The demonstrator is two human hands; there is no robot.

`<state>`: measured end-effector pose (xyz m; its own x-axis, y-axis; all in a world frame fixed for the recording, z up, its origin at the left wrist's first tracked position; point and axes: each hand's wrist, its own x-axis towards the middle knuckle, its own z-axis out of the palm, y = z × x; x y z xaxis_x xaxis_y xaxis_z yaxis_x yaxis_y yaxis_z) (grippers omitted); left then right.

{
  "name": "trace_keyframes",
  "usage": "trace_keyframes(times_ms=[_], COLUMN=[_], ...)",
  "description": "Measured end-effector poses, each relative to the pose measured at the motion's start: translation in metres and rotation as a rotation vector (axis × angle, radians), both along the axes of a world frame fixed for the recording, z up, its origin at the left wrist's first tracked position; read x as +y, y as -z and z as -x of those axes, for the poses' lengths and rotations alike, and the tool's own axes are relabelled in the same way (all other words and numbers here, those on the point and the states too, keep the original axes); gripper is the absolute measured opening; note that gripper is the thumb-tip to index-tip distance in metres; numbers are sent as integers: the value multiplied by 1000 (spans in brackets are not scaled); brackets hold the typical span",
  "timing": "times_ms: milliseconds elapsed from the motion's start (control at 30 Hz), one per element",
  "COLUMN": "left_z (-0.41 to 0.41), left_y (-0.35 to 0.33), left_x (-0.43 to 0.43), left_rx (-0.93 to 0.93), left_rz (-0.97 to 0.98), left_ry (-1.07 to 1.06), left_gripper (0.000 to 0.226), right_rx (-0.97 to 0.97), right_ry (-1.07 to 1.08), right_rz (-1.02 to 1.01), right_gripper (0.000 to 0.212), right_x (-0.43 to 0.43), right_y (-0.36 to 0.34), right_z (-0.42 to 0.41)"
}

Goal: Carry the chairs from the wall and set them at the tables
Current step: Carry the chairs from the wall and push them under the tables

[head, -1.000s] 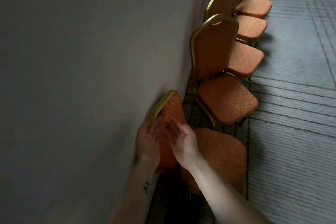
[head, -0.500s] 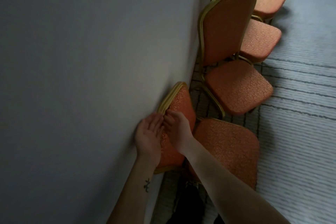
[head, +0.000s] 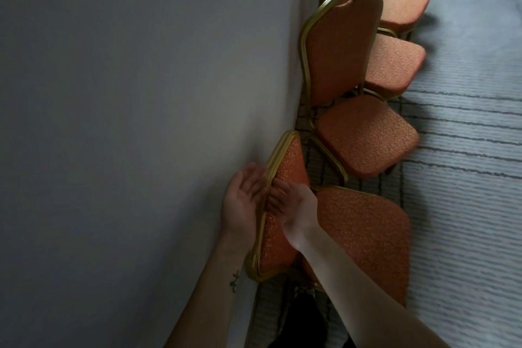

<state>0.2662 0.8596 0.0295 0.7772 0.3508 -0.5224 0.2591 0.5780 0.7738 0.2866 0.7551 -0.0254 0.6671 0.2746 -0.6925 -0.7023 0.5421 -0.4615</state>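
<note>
A row of orange chairs with gold frames stands against the grey wall (head: pixel 141 121). The nearest chair (head: pixel 364 240) is right below me, its backrest (head: pixel 289 161) against the wall. My left hand (head: pixel 240 206) lies palm out with straight fingers on the wall side of the backrest, touching its gold rim. My right hand (head: pixel 292 203) is on the padded front of the same backrest, fingers curled at the rim. The second chair (head: pixel 367 135) stands just beyond, with more chairs behind it.
Grey striped carpet (head: pixel 466 206) stretches along the right of the chair row. My dark shoe (head: pixel 305 308) is on the floor beside the nearest chair's rear leg. The wall fills the whole left side.
The view has dropped closer to the nearest chair. Both hands have settled on its backrest, the left slipping to the wall side of the rim, the right onto the front.
</note>
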Motion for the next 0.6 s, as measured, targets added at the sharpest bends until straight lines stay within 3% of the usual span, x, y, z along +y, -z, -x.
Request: trace_keyframes(times_ms=[133,300,500,600], left_z=[-12,-19,-18,-7], left_y=[-8,-17,-42,-45], left_x=[-29,-87,-175,-218], left_rx=[-12,-80,-120,-214], left_rz=[-43,-19,58,-120], left_ry=[93,292,514,673], left_gripper=[33,36,39,33], right_rx=[-67,-121,-274,-326], right_ry=[14,111,280,397], right_rz=[61,162,305,358], right_gripper=[53,26,30,31], right_x=[-39,-96,-184,-218], right_y=[-19,-46,-83,-94], right_z=[9,26,61,77])
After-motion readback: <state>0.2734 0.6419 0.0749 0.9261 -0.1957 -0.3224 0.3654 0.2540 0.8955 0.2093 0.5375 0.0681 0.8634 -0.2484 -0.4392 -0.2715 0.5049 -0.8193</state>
